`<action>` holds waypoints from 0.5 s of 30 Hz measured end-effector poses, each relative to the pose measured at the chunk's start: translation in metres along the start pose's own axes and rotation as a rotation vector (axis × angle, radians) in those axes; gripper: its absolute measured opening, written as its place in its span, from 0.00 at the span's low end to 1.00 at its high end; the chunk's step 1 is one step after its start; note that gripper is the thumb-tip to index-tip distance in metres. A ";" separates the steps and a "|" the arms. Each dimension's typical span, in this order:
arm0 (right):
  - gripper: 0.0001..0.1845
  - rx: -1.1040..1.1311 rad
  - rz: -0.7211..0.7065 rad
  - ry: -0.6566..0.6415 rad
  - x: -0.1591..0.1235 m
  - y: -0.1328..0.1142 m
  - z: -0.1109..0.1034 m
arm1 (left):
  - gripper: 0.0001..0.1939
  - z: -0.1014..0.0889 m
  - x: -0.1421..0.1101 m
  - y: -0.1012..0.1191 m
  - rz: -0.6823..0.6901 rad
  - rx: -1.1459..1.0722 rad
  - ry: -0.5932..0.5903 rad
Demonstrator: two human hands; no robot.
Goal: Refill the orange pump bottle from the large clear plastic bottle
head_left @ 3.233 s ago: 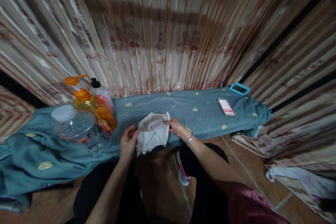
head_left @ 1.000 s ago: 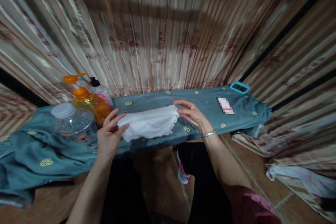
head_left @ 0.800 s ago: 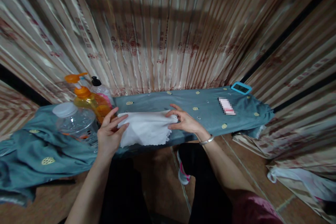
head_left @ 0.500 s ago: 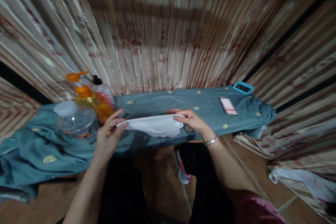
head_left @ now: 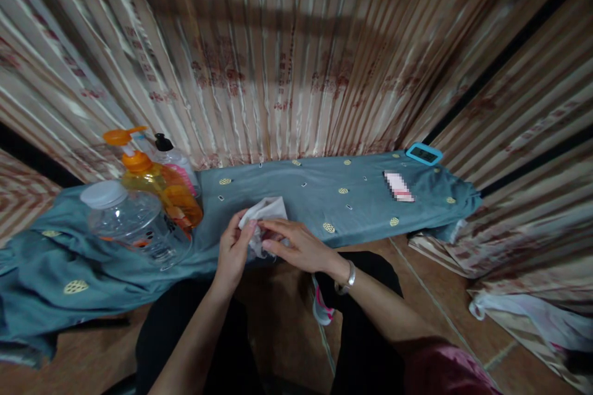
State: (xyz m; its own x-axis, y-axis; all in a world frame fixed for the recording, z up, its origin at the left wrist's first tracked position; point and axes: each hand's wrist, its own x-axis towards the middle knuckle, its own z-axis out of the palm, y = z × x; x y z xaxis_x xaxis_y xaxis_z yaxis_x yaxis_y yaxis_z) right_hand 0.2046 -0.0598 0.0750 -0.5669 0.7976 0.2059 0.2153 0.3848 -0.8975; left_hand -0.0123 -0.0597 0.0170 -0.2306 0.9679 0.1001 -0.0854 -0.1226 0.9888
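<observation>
So, cloth (head_left: 271, 207), btwn L hand (head_left: 233, 250), R hand (head_left: 306, 248)

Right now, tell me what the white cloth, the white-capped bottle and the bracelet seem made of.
White cloth: matte woven or knitted fabric, fibre unclear; it bunches into soft folds. White-capped bottle: probably clear, glossy plastic; highlights show on its see-through wall. Bracelet: likely polished silvery metal, judging by its bright glints.

A white cloth (head_left: 269, 207) is being held gathered in loose folds by the bench's (head_left: 278, 182) near edge, a smoother flap uppermost.
</observation>
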 end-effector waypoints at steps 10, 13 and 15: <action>0.26 -0.388 -0.075 -0.018 0.004 -0.007 -0.011 | 0.25 -0.030 -0.006 0.012 -0.027 0.200 -0.328; 0.21 -0.222 0.074 -0.154 0.021 -0.004 -0.002 | 0.32 -0.038 -0.010 0.018 -0.009 0.182 -0.240; 0.30 -0.065 0.121 -0.038 0.036 0.004 0.004 | 0.41 -0.049 -0.016 0.021 0.030 0.115 -0.088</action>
State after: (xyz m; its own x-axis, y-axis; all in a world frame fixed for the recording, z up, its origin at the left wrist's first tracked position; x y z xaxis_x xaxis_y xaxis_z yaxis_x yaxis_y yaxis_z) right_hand 0.1820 -0.0316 0.0777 -0.5631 0.8223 0.0818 0.3345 0.3174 -0.8873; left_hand -0.0577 -0.0885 0.0309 -0.1455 0.9803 0.1339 0.0330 -0.1304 0.9909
